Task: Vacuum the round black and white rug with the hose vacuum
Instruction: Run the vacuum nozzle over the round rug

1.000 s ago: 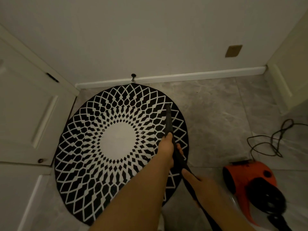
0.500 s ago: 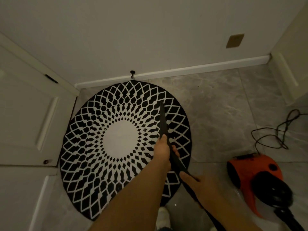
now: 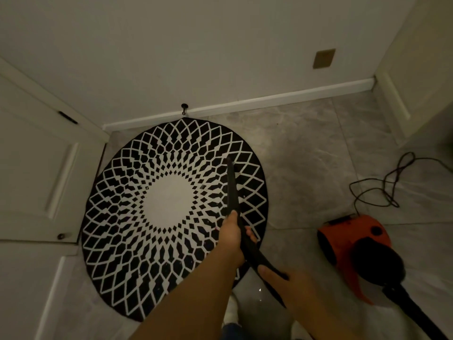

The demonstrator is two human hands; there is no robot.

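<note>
The round black and white rug (image 3: 137, 217) lies on the grey tile floor near the wall. A black vacuum wand (image 3: 232, 187) slants across the rug's right side, its nozzle tip resting on the pattern toward the upper right. My left hand (image 3: 232, 238) grips the wand at its middle, over the rug's right edge. My right hand (image 3: 289, 280) grips the wand lower down, just off the rug. The orange and black vacuum body (image 3: 355, 246) sits on the floor to the right, with its black hose (image 3: 414, 312) leaving the frame at the bottom right.
A white door (image 3: 36, 168) stands open against the rug's left edge, with a doorstop (image 3: 184, 107) on the baseboard behind the rug. A black power cord (image 3: 382, 190) loops on the tiles at the right. A second white door frame (image 3: 397, 99) is far right.
The nozzle tip has slid a little to the left and farther up the rug's right side. Both hands kept their grip and the view shifted slightly.
</note>
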